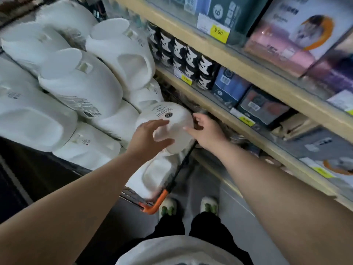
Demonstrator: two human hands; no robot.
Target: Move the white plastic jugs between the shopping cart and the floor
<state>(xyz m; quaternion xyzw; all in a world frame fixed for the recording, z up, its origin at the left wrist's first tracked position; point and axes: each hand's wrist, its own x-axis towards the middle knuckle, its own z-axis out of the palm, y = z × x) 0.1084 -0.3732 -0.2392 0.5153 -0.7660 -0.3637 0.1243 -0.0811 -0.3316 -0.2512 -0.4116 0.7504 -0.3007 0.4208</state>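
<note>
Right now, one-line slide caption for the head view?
Left hand and right hand flank a white jug atop the jug-stacked shopping cart, beside store shelves.

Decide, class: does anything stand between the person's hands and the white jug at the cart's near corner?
Nothing visible does. The left hand lies over the near face of the jug, and the right hand is at its right side, in the gap between cart and shelf. Blur hides how firmly either touches.
</note>
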